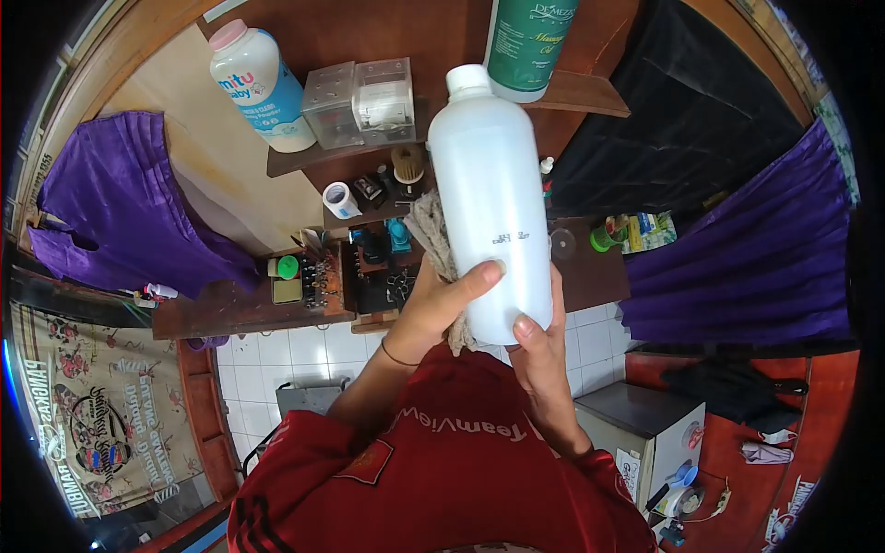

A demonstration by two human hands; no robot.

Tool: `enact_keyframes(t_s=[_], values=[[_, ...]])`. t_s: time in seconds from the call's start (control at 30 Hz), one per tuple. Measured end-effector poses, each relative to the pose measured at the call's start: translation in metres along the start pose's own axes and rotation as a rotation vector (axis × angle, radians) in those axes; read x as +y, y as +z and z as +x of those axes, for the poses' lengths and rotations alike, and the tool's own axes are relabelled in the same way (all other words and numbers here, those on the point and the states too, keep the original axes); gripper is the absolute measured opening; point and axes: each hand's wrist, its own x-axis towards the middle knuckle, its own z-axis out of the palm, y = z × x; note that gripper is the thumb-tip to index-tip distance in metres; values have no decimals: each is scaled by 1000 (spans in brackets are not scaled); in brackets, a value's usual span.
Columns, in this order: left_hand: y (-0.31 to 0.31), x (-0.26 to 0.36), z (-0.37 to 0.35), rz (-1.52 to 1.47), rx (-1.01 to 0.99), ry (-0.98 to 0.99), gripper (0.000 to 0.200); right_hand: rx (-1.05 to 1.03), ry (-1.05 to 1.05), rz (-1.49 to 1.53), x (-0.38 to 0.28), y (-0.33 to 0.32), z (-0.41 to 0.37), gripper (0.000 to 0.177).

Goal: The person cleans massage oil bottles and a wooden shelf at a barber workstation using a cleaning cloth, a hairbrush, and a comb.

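A large white plastic bottle (489,203) with a white screw cap is held up in front of me, tilted slightly, with small dark print on its side. My left hand (442,304) grips its lower left side, thumb across the front. Between that hand and the bottle a crumpled grey-brown cloth (430,226) is pinched, one end hanging below. My right hand (542,355) closes around the bottle's lower right edge, thumb near the base. The fingers behind the bottle are hidden.
A wooden shelf (590,94) ahead bears a powder bottle (263,88), a clear plastic box (359,103) and a green massage-oil bottle (527,46). Lower, a counter (212,309) carries scissors, a brush (407,166) and a tissue roll (341,200). Purple curtains (737,258) hang at both sides.
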Motion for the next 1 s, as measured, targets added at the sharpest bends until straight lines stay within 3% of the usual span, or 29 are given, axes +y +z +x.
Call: enact_keyframes(t_s=[0.1, 0.33, 0.63, 0.77, 1.0], values=[[-5, 5, 3, 45, 13, -74, 70, -11, 15, -36, 4, -4, -8, 93], [-4, 39, 28, 69, 116, -11, 57, -75, 0, -126, 6, 0, -19, 97], [10, 2, -3, 128, 12, 13, 64, 5, -69, -113, 4, -7, -10, 95], [9, 8, -1, 88, 35, -84, 57, -19, -94, -152, 8, -9, -11, 95], [13, 21, 8, 67, 159, -66, 55, -50, -105, -183, -1, -1, -14, 99]])
